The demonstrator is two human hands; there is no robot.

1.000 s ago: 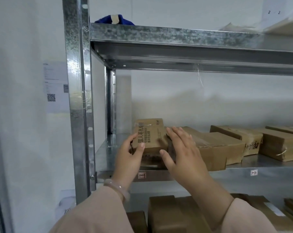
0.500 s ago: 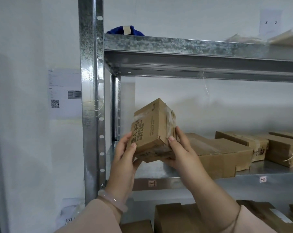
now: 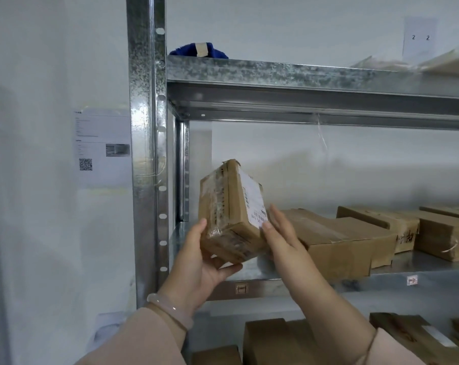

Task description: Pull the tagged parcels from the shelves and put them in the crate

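Both hands, left hand [image 3: 202, 262] beneath and right hand [image 3: 281, 238] alongside, clasp a small taped brown cardboard parcel [image 3: 232, 214] in a firm grip, tilted just clear of the galvanised steel shelf [image 3: 315, 281], apparently to check its white printed label [image 3: 254, 200].

The shelf frame [image 3: 146, 154] is galvanised metal, mottled and faintly shiny. The held parcel [image 3: 231, 214] is matt brown cardboard under glossy clear tape, with a white paper label [image 3: 254, 201] (print too blurred to read). The bracelet [image 3: 170, 310] looks smooth, pale and translucent. The sleeves [image 3: 144, 341] are soft matt cloth.
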